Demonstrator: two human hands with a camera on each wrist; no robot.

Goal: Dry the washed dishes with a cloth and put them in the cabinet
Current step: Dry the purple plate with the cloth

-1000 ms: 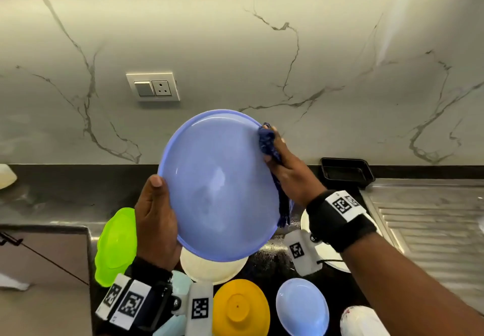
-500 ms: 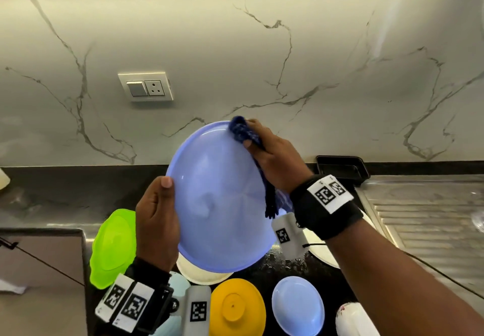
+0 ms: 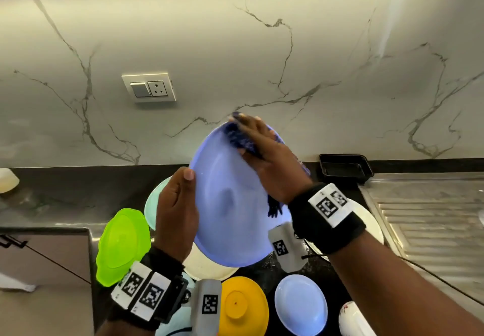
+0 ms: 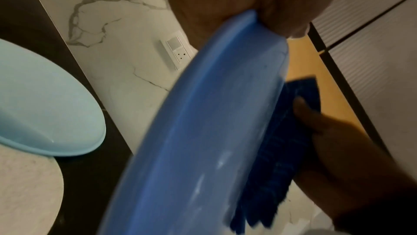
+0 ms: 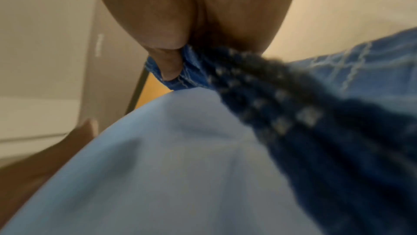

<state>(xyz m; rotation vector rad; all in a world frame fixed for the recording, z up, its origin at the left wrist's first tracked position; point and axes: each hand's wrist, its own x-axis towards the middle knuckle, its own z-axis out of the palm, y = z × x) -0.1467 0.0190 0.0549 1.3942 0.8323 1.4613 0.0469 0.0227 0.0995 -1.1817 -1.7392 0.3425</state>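
Note:
My left hand [image 3: 178, 204] grips the left rim of a large lavender-blue plate [image 3: 230, 204], thumb on its face, and holds it tilted above the counter. My right hand [image 3: 264, 152] holds a dark blue cloth [image 3: 237, 136] against the plate's upper part, and a tail of cloth hangs down by the wrist. The left wrist view shows the plate [image 4: 203, 131] edge-on, with the cloth [image 4: 277, 158] pressed to its far face by the right hand [image 4: 338, 149]. In the right wrist view the thumb [image 5: 167, 65] tucks into the cloth [image 5: 304, 123] over the plate [image 5: 169, 167].
On the dark counter below lie a green plate [image 3: 123, 244], a pale teal plate [image 3: 154, 204], a cream plate [image 3: 207, 265], a yellow upturned bowl [image 3: 241, 307], a small blue plate [image 3: 301, 307] and a white plate [image 3: 369, 220]. A black tray [image 3: 345, 168] and steel drainboard [image 3: 432, 218] are at right.
My right hand slid the cloth from the plate's right rim up round to its top and onto the face. The left hand kept its grip as the plate shifted slightly right.

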